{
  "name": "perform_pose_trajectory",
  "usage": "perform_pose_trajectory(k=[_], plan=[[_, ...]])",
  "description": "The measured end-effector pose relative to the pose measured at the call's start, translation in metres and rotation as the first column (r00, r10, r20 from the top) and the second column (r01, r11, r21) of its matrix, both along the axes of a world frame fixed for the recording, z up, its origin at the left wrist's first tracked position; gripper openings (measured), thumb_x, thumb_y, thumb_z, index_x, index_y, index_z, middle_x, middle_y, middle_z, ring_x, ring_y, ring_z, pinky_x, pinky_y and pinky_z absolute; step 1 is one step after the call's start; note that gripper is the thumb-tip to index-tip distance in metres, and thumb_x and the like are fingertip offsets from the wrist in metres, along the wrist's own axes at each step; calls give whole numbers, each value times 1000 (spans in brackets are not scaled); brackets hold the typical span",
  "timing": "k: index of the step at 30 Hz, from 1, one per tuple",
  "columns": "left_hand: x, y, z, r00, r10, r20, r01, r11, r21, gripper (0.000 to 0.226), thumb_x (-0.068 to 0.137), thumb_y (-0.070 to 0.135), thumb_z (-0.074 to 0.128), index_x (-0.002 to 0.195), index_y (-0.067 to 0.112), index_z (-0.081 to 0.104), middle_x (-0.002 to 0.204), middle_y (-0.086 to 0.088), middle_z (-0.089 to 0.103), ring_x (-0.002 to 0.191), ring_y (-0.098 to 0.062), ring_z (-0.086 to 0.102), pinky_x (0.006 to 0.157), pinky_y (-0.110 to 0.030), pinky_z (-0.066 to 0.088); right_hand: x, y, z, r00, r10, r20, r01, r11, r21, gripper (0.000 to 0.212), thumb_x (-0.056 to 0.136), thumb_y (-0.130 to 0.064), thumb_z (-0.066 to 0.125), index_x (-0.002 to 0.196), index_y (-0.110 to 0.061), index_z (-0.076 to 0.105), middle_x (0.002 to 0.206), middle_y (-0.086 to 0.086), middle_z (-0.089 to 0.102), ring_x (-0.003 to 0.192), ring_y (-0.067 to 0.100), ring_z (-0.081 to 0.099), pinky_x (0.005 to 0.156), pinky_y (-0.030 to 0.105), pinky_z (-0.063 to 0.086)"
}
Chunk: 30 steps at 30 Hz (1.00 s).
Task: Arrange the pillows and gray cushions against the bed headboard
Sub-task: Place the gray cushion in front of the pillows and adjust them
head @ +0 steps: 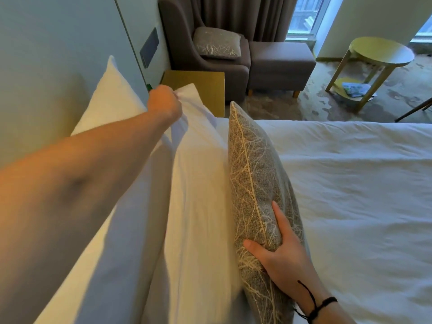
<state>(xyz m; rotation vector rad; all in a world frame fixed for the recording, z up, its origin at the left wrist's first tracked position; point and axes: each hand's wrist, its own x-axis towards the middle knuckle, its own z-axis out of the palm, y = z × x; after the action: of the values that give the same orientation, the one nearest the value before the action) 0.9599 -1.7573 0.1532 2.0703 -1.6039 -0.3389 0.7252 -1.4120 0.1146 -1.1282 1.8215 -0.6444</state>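
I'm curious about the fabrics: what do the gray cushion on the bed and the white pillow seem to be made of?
Gray cushion: probably coarse woven fabric; visible grainy weave, pale branch pattern. White pillow: likely smooth matte cotton; soft creases where the left hand pinches it.

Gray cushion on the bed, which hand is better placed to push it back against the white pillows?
The right hand. It already grips the gray cushion at its near edge, standing it beside the front white pillow. The left hand is busy pinching that pillow's far corner.
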Motion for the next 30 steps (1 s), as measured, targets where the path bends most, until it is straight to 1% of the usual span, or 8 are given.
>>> perform_pose_trajectory(k=[4, 7, 12, 16, 20, 23, 26, 30], plan=[[35, 2, 12, 991, 124, 41, -127, 988, 90, 26, 98, 7, 46, 116, -4, 62, 123, -23, 60, 118, -38, 56, 102, -38, 42, -4, 11, 2, 998, -21, -63, 23, 999, 26, 95, 64, -67, 71, 132, -76, 5, 143, -17, 46, 119, 16, 55, 100, 45, 48], [26, 6, 4, 996, -16, 89, 4, 991, 132, 34, 95, 4, 50, 128, 5, 60, 130, -19, 58, 120, -36, 55, 103, -39, 44, 4, 17, 2, 996, -34, -77, 37, 999, 39, 98, 70, -63, 73, 136, -71, 1, 151, -16, 38, 129, 17, 47, 106, 45, 42], [-1, 14, -1, 959, -274, -78, 281, 953, 108, 54, 97, 8, 53, 147, 26, 41, 144, -11, 48, 127, -34, 49, 104, -45, 44, 15, 16, 3, 995, -24, -101, 30, 998, 60, 101, 71, -60, 73, 137, -69, -2, 150, -13, 38, 126, 16, 48, 104, 43, 44], [-6, 5, 0, 903, -368, -221, 401, 907, 131, 41, 93, 20, 61, 132, 30, 59, 142, -6, 49, 115, -28, 54, 90, -34, 51, 10, 14, 4, 998, -12, -67, 16, 998, 63, 103, 67, -62, 74, 137, -69, -2, 148, -12, 39, 126, 15, 48, 106, 43, 42], [-10, -5, 2, 909, -411, -75, 418, 892, 174, 37, 97, 17, 57, 134, 21, 61, 150, -3, 46, 133, -28, 45, 107, -39, 40, 9, 13, 4, 999, -11, -47, 14, 998, 67, 103, 67, -61, 76, 135, -72, 0, 144, -11, 41, 123, 15, 48, 106, 44, 42], [-13, -9, 4, 938, -343, -46, 345, 922, 176, 43, 101, 11, 50, 143, 20, 51, 151, -5, 46, 136, -29, 44, 110, -40, 38, 7, 14, 0, 999, -11, -49, 15, 998, 66, 102, 67, -61, 77, 134, -74, 1, 139, -12, 42, 119, 13, 49, 103, 42, 43], [-10, -20, 21, 928, -78, -365, 117, 989, 86, 44, 97, 5, 50, 140, 14, 53, 146, -10, 51, 130, -31, 51, 102, -38, 47, 6, 14, -3, 998, -22, -55, 26, 998, 63, 101, 67, -61, 77, 130, -77, 0, 137, -12, 43, 119, 14, 50, 103, 43, 44], [5, -32, 29, 813, 144, -564, -12, 973, 231, 50, 95, 21, 58, 141, 5, 46, 142, -15, 52, 126, -33, 54, 93, -39, 49, 7, 11, -7, 998, -14, -60, 18, 998, 59, 102, 67, -60, 78, 125, -81, -3, 138, -10, 42, 119, 15, 49, 103, 44, 44]])
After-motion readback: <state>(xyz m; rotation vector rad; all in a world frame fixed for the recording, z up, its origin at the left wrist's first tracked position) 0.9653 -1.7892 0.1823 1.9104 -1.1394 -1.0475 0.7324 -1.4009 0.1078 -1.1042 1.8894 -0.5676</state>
